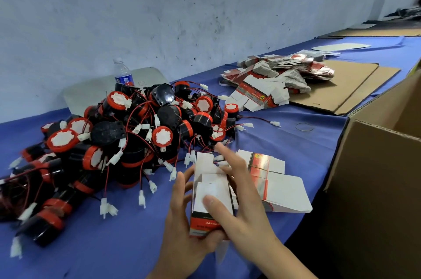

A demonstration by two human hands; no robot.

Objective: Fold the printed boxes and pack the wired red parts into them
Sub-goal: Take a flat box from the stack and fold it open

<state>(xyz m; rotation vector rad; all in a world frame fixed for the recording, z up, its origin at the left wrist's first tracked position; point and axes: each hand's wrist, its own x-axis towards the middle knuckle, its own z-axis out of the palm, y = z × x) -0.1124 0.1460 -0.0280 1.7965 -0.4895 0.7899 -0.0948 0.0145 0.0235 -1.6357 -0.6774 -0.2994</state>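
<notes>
Boxes first: one printed box [211, 189] is up off the tabletop [114, 244], just in front and right of the heap of wired red parts [127, 132], held in two hands. The left hand [182, 217] wraps it from below and from the left, its grip closed round the red-printed lower end. The right hand [246, 205] has hold of it too, with the thumb pressed on the white flap at the upper end, the other fingers behind the box, and the forefinger sticking out straight toward the heap.

Two lots of flat boxes lie unfolded. A near stack [280, 192] lies right of the heap, partly behind the right hand. A far pile [278, 78] lies beyond the heap's right end, fanned out and too many to count.

The parts are also past counting: black bodies, red caps with white centres, and thin wires ending in white plugs, all tangled. Those underneath are hidden, and those at the heap's left end run out of frame.

One water bottle [123, 73] stands behind the heap, which hides its lower part. One rubber band [304, 126] lies right of the heap. One large brown carton [376, 176] stands farther right, cut off by the frame edge, and its inside cannot be seen. The print on the held box is too blurred to read.
</notes>
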